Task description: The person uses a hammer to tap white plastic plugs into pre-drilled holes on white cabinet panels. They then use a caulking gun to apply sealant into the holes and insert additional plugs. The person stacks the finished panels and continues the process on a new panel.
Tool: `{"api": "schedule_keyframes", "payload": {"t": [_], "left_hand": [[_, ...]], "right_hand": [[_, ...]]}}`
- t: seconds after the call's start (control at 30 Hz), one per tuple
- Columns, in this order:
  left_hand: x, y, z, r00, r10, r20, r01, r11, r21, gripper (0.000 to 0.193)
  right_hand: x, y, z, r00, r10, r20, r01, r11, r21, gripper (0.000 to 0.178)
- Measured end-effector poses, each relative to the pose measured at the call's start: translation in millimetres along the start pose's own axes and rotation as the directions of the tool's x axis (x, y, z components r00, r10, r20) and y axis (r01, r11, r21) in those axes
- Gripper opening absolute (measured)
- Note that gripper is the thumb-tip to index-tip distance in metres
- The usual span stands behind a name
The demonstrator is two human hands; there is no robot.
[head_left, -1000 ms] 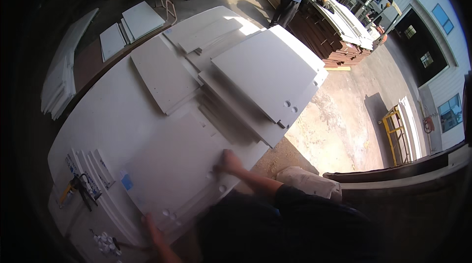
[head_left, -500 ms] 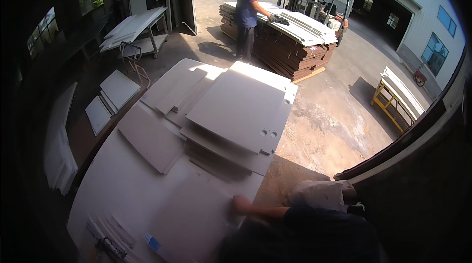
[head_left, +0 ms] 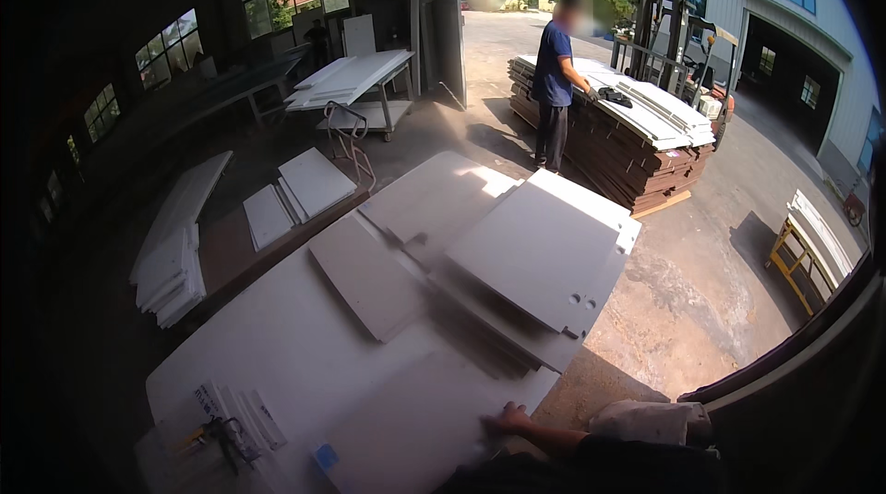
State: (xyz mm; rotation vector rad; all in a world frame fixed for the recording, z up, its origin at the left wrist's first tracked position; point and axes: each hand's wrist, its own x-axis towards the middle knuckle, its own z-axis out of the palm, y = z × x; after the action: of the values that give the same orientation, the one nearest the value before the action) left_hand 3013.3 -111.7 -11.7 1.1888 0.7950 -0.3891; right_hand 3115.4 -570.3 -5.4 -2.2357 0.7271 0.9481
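Note:
My right hand [head_left: 511, 419] comes in from the lower right and rests at the right edge of a flat whitish panel [head_left: 415, 425]. Its fingers look curled together, with a dark patch beneath them; whether that is a held thing or shadow I cannot make out. A blue patch [head_left: 326, 456] marks the panel's near left corner. The panel lies on a larger white sheet [head_left: 249, 328]. Left of it are several narrow white strips [head_left: 254, 415] and a dark tool with a yellow part [head_left: 226, 441]. My left hand is out of view.
Stacked white panels [head_left: 535, 249] and a smaller panel [head_left: 369, 286] lie farther along the sheet. Beyond, a person in blue [head_left: 554, 60] stands by a tall board stack [head_left: 637, 162] and a forklift [head_left: 683, 51]. Boards on a trolley [head_left: 369, 78] stand back left.
The view has swung left and up, so the scene sits farther right and lower. My right hand stays near the panel's right edge, its outline now sharper.

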Motion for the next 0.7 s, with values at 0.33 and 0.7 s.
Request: {"api": "schedule_keyframes", "payload": {"t": [0.33, 0.7], "left_hand": [[-57.8, -82.6, -79.0, 0.996, -0.094, 0.001, 0.093, 0.989, -0.112, 0.091], [-43.2, -56.5, -76.3, 1.000, -0.020, 0.021, 0.022, 0.995, -0.093, 0.090]], "right_hand": [[8.7, 10.8, -23.6, 0.988, -0.096, 0.123, 0.100, 0.995, -0.027, 0.132], [-46.3, -19.1, -49.9, 0.970, -0.153, 0.189, 0.197, 0.951, -0.240, 0.107]]}}
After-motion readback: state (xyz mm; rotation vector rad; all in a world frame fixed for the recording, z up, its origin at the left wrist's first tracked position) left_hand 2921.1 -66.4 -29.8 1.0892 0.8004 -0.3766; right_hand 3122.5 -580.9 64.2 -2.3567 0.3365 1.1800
